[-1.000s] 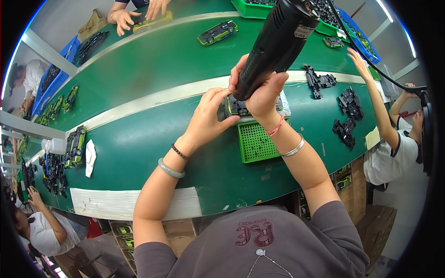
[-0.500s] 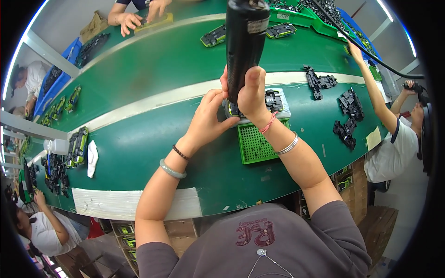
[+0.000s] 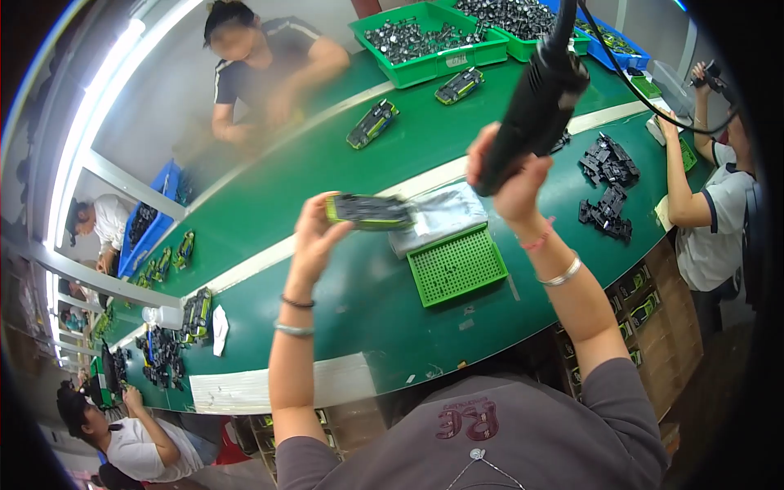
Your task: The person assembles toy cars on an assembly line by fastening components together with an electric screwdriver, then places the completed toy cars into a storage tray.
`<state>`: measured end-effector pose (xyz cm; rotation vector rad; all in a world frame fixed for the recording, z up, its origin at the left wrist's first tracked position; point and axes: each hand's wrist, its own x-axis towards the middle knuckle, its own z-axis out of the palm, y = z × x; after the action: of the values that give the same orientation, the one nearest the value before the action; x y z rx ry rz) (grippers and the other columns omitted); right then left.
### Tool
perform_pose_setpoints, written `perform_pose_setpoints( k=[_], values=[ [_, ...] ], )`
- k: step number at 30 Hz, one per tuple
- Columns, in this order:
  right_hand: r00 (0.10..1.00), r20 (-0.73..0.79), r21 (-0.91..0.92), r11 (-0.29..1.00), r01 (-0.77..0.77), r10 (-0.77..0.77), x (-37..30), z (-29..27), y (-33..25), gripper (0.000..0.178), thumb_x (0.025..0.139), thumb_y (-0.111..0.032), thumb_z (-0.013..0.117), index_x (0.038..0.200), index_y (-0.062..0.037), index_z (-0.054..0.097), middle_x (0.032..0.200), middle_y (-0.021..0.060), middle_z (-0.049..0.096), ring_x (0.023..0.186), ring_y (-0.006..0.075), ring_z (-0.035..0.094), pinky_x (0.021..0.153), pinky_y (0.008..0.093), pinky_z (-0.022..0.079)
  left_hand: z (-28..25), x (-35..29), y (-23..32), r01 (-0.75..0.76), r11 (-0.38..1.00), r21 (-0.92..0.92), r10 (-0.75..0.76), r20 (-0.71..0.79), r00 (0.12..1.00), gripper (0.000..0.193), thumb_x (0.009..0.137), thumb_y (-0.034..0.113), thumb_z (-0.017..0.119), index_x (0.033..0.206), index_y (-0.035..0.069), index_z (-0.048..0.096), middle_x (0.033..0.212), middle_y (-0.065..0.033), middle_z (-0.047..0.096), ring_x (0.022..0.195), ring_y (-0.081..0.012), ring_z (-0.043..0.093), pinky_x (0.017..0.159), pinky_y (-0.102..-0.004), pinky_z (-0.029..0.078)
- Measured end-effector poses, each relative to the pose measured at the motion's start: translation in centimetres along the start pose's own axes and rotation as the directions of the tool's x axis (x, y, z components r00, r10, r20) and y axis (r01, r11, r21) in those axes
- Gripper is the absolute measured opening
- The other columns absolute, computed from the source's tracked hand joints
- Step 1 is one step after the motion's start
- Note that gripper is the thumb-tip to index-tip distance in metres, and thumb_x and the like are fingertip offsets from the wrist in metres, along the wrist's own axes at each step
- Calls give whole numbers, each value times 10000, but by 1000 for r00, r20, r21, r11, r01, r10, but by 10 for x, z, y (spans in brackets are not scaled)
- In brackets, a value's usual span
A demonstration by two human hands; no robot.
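Observation:
My left hand grips one end of a toy car with a black underside and a green body edge. The car is held up over the bench, its free end blurred beside a pale wrapped pad. In my right hand is a black electric screwdriver, fingers wrapped round its lower body, with a cable at its top. The screwdriver is apart from the car, tilted to the right; its tip is hidden. A green perforated basket sits just in front of the pad.
Black chassis parts lie to the right. Two toy cars rest beyond the pale strip, near a green bin of small parts. More cars and a white cloth are at left. Co-workers sit around the bench.
The car has come up off the pad and left in my left hand. My right hand has drawn the screwdriver away to the right. The view has shifted.

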<state>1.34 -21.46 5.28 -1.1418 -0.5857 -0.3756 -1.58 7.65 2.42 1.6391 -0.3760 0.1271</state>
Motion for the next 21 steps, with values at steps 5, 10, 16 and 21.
perform_pose_setpoints(
  k=[5,10,16,21],
  values=[
    [991,-125,-105,992,-68,55,-40,-70,24,767,795,-724,392,851,30,524,605,74,518,510,121,513,465,231,402,-95,23,48,77,971,224,-68,-48,997,460,777,13,657,1200,5,475,1033,-77,598,938,-157,575,835,-291,476],
    [973,-201,-61,989,-131,117,-42,-73,34,763,794,-729,386,843,20,522,603,71,518,505,120,510,468,228,402,-131,58,11,102,159,982,-283,-54,958,481,570,190,768,1000,18,638,952,-156,644,938,-251,607,820,-338,494],
    [950,-190,-65,963,-262,246,-41,-79,33,846,681,-855,315,869,-42,453,608,53,473,522,143,484,502,239,380,-81,100,-33,17,479,878,-200,89,976,473,654,288,750,1032,25,641,1010,-174,637,988,-291,596,857,-360,470],
    [938,-223,10,963,-268,263,-43,-81,34,856,660,-862,332,863,-37,444,601,62,469,512,158,484,488,261,395,-22,146,-30,-247,549,799,-35,317,948,465,765,341,684,1098,25,605,1131,-186,577,1062,-316,542,911,-373,430]
  ],
)
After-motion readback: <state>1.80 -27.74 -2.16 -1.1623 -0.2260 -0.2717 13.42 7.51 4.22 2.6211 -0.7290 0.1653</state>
